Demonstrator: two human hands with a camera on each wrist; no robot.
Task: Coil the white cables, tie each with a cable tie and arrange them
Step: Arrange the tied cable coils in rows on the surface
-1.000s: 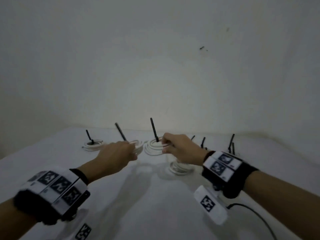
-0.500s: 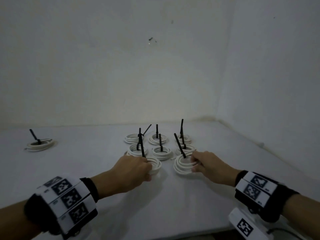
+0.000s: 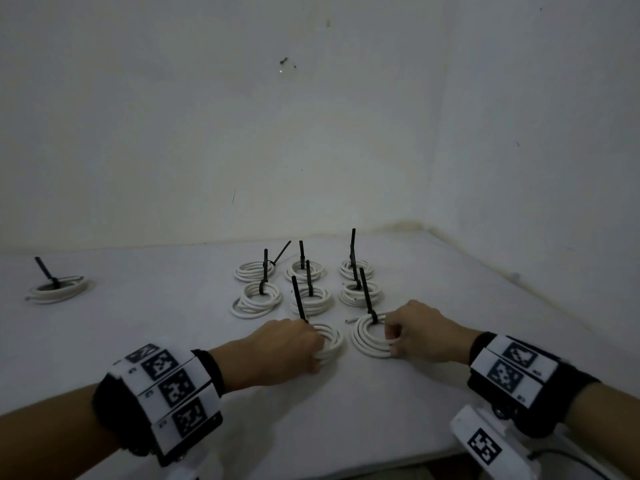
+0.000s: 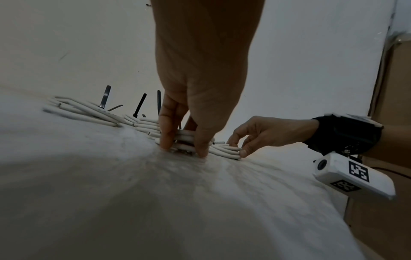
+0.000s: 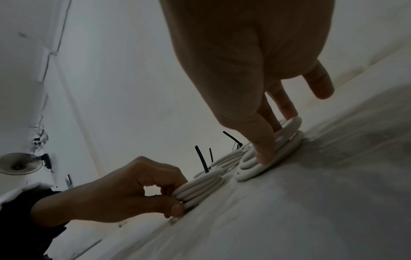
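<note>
Two white cable coils, each tied with a black cable tie, lie on the white table (image 3: 173, 341) in front of a grid of tied coils. My left hand (image 3: 317, 355) pinches the near edge of the left coil (image 3: 332, 337); thumb and fingers clamp its stacked loops (image 4: 184, 140). My right hand (image 3: 393, 341) pinches the right side of the right coil (image 3: 363, 337), thumb outside and fingers inside the ring (image 5: 282, 140). Both coils rest flat on the table, a small gap apart. The left coil (image 5: 200, 188) also shows in the right wrist view.
Several tied coils (image 3: 308, 296) stand in rows just behind the two held ones, their black tie ends (image 3: 352, 247) pointing up. One more tied coil (image 3: 57, 289) lies alone at far left. Walls meet in a corner at back right; the table's edge is near my right wrist.
Both hands carried their coils from mid-air on the left over to the grid and set them down on the table in a front row.
</note>
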